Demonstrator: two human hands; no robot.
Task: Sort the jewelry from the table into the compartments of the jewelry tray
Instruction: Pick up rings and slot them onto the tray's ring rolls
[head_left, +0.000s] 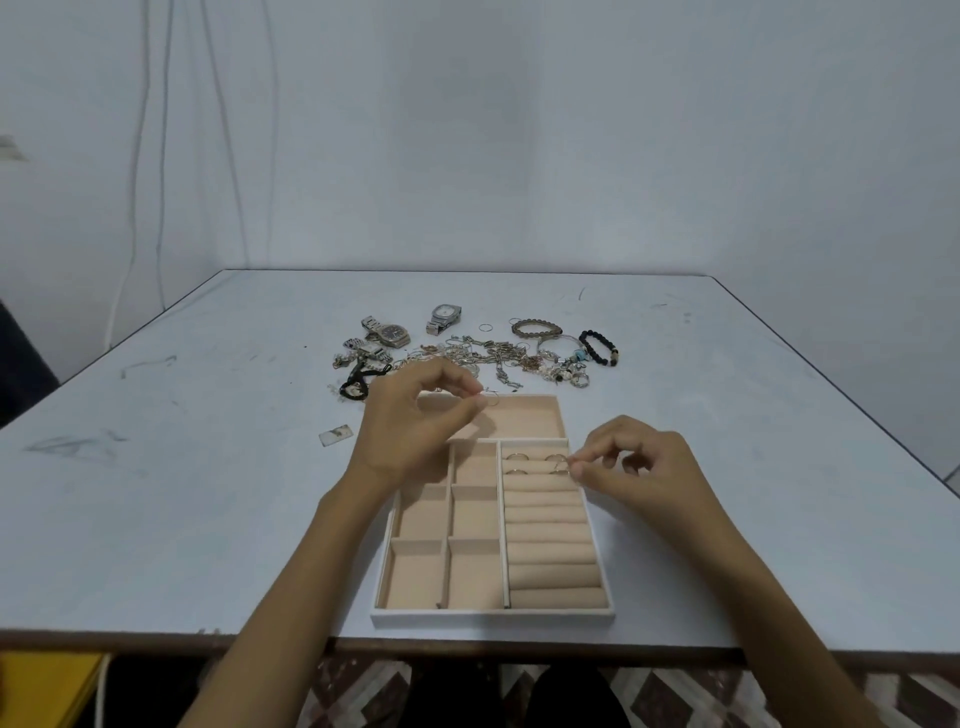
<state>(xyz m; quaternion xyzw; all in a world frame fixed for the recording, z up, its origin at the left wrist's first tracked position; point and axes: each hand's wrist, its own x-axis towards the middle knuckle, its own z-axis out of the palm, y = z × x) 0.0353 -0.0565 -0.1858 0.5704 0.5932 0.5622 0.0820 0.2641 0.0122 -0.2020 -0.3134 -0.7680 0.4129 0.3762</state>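
Observation:
The beige jewelry tray (493, 616) lies near the table's front edge, with square compartments on its left and padded ring rolls on its right. A few rings (517, 458) sit in the top ring rolls. My left hand (415, 421) hovers over the tray's far left part and pinches a thin ring (491, 399) between thumb and fingertips. My right hand (639, 465) is at the tray's right rim, pinching a small ring (565, 466) at the upper ring rolls. A loose heap of jewelry (498, 358) lies on the table beyond the tray.
In the heap are three watches (445, 317), a brown bead bracelet (536, 328), a black bead bracelet (598, 348) and tangled chains. A small flat tag (335, 435) lies left of the tray. A wall stands behind the table (156, 493).

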